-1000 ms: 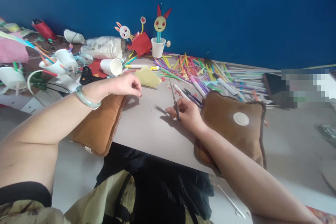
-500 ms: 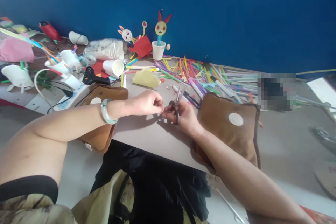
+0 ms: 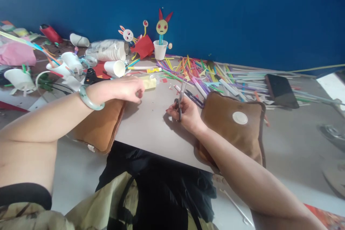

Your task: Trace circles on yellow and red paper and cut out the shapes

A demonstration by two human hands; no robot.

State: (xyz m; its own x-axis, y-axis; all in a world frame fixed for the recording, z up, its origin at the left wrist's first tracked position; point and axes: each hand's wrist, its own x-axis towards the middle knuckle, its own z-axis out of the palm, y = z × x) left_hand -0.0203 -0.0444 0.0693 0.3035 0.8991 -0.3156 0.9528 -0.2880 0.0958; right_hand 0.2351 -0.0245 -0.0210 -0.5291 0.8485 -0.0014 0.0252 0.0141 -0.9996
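Note:
My right hand (image 3: 190, 115) is closed around a pair of scissors (image 3: 183, 90), whose blades point up and away from me. A small red bit shows at its fingertips, and I cannot tell whether it is paper or nail. My left hand (image 3: 130, 90), with a pale bangle (image 3: 91, 100) on the wrist, hovers beside the yellow paper (image 3: 149, 83). Its fingers are curled in and closed, and what they hold, if anything, is hidden. Behind the left wrist the black glue gun (image 3: 91, 76) is partly covered.
Brown cushions lie left (image 3: 99, 129) and right (image 3: 229, 129) of my hands. Loose colored sticks (image 3: 188, 70) spread along the wall, with a dark phone (image 3: 281, 91) at the right. A decorated paper cup (image 3: 160, 51), stacked cups (image 3: 109, 51) and a power cord stand farther left.
My left hand has moved left and away from my right hand, toward the yellow paper. The right hand stays nearly in place with the scissors. The view has shifted slightly.

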